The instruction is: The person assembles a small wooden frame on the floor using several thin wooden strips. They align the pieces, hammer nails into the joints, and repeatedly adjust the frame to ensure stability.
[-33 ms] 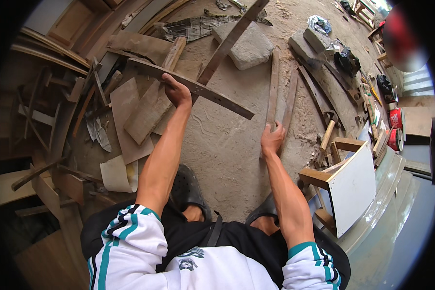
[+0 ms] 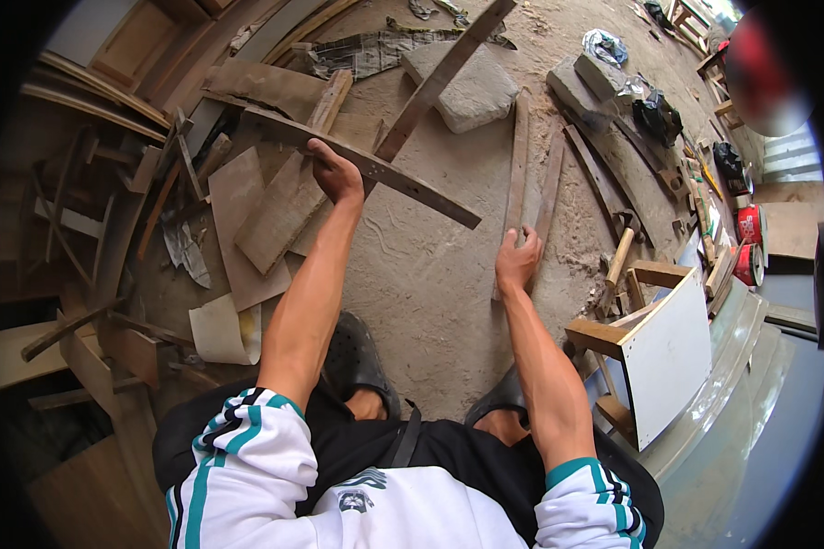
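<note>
- Beginning from the left, I meet a heap of wood offcuts (image 2: 229, 210); its leftmost part is in shadow, and from my distant place I cannot separate the pieces.
- The left hand (image 2: 337, 174) is holding the crossed wooden strips (image 2: 423, 192) close to their crossing. Its thumb is on top; the other fingers are mostly hidden from me.
- Compared with the previous picture, I notice only that the far end of these strips is slightly more to the right. I judge this as a steady moment of holding.
- This far end passes in front of the grey block (image 2: 467, 87) and the upper edge cuts it off. How the crossing is fastened, I cannot tell.
- The right hand (image 2: 519, 256) is at the lying strip (image 2: 516, 165), almost unmoved, with fingers bent. I cannot tell if it grips or only touches. It partly covers a second strip (image 2: 549, 183).
- Further right are a hammer (image 2: 621, 256), a white-faced frame (image 2: 668, 357) and, far, a blurred red shape (image 2: 764, 82) which I cannot name.
</note>
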{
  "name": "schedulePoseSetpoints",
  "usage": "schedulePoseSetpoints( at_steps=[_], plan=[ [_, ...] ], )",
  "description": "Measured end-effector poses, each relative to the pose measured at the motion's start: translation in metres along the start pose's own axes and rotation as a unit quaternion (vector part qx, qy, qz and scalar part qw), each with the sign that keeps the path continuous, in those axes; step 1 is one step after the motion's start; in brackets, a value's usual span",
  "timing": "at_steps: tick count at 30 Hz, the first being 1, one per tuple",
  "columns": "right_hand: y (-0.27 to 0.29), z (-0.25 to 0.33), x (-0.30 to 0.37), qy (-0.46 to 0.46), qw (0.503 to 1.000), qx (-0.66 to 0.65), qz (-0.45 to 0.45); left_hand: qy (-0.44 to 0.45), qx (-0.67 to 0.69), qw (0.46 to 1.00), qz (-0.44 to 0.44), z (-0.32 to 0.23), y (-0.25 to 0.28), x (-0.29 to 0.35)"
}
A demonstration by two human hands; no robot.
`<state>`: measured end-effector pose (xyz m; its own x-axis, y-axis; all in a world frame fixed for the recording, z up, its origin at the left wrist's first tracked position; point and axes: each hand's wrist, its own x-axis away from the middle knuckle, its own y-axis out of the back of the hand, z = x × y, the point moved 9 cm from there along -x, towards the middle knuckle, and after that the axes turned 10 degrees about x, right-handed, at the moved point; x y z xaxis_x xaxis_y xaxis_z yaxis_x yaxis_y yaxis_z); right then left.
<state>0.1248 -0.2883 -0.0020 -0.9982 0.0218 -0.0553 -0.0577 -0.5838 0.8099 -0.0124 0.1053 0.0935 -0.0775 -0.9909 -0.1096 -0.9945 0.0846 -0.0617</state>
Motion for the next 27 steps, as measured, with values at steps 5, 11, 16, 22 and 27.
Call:
schedulePoseSetpoints(
  at_steps=[5,11,16,22,27],
  plan=[
    [0.001,0.073,-0.028,0.06,0.961,-0.231,0.139,-0.01,-0.013,1.0,0.021,0.008,-0.005,-0.001],
    [0.058,0.187,-0.047,0.152,0.847,-0.461,0.219,0.155,0.049,0.978,0.131,0.059,-0.013,-0.015],
    [0.121,0.249,-0.048,0.221,0.849,-0.428,0.216,0.209,0.121,0.945,0.221,0.052,-0.051,0.002],
    [0.124,0.268,-0.029,0.303,0.89,-0.312,0.137,0.274,0.034,0.928,0.251,0.036,-0.086,0.008],
    [0.113,0.258,-0.01,0.393,0.875,-0.282,-0.002,0.252,0.035,0.907,0.336,0.056,-0.105,0.021]
  ],
)
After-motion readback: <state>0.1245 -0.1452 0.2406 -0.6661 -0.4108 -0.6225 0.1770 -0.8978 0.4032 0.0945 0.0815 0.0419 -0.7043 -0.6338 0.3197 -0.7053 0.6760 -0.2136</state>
